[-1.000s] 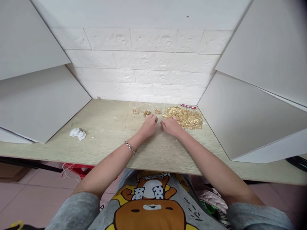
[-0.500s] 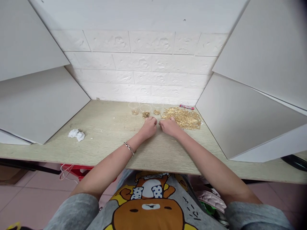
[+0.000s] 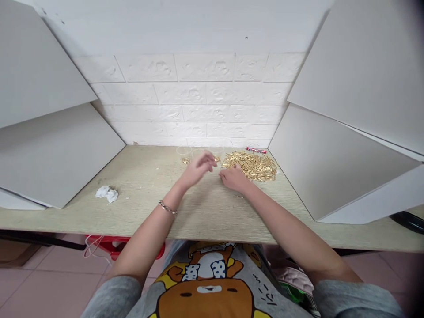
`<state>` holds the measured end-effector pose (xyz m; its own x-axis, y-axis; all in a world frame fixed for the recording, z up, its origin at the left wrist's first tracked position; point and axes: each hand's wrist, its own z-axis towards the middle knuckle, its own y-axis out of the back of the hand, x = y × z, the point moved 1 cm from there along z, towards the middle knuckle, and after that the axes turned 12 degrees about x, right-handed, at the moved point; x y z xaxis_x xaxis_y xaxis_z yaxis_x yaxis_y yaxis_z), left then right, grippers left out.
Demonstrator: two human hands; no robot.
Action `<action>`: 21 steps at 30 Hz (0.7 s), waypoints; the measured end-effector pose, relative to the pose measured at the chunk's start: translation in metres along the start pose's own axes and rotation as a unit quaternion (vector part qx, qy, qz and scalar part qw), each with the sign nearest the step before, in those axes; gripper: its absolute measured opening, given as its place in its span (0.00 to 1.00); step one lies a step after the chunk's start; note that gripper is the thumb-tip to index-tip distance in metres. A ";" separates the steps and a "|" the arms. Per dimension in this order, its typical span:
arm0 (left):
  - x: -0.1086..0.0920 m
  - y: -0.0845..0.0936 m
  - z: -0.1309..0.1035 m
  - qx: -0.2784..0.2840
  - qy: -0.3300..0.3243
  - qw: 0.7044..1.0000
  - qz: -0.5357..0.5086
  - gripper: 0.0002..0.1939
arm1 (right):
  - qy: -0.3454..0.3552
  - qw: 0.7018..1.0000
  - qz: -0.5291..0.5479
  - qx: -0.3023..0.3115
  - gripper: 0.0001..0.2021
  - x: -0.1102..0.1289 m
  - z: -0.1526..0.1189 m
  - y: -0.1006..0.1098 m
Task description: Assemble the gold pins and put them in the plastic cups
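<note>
My left hand point(image 3: 198, 169) is raised over the middle clear round container point(image 3: 198, 153), fingers apart and slightly blurred, and nothing shows in it. It hides most of that container's contents. My right hand point(image 3: 233, 179) is closed in a pinch at the near left side of a heap of thin gold-coloured pins point(image 3: 256, 167); what its fingertips hold is too small to make out. Small gold pieces point(image 3: 185, 160) lie in the left clear container point(image 3: 184, 151), and more gold pieces point(image 3: 216, 159) show in the right one point(image 3: 217, 149).
A red marker-like tube point(image 3: 256, 150) lies behind the heap, near the white brick wall point(image 3: 192, 110). Crumpled white tissue point(image 3: 107, 194) sits at the left of the table point(image 3: 142, 212). Pale grey panels point(image 3: 79, 150) stand on both sides. A loose pin point(image 3: 240, 196) lies below my right wrist.
My left hand has come away from my right, lifted up and forward over the middle container, and its fingers have opened. My right hand stays pinched in nearly the same place.
</note>
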<state>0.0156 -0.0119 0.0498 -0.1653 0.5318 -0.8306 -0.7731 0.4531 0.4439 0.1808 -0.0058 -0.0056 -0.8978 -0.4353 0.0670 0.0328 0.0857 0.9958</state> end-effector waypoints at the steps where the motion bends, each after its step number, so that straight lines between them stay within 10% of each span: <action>1: -0.004 0.016 0.003 -0.066 -0.008 0.998 -0.020 0.06 | -0.004 1.000 0.009 -0.008 0.15 -0.001 0.000 0.000; 6: 0.008 0.092 0.025 -0.293 0.049 0.951 0.088 0.08 | -0.011 0.993 0.098 -0.068 0.16 -0.004 0.000 0.003; 10: 0.039 0.111 0.042 -0.134 0.196 0.920 0.313 0.06 | 0.006 0.989 0.107 -0.097 0.16 -0.001 -0.002 0.004; 14: 0.066 0.112 0.038 -0.003 0.349 0.883 0.314 0.04 | 0.032 0.990 0.107 -0.092 0.16 0.004 -0.005 0.005; 21: 0.083 0.120 0.008 0.080 0.336 0.907 0.241 0.21 | 0.072 0.986 0.126 -0.080 0.15 0.006 -0.004 0.003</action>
<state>-0.0861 0.0924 0.0374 -0.8381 0.1642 -0.5202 -0.4218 0.4096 0.8089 0.1774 -0.0115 -0.0018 -0.7808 -0.5418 0.3111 0.3267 0.0703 0.9425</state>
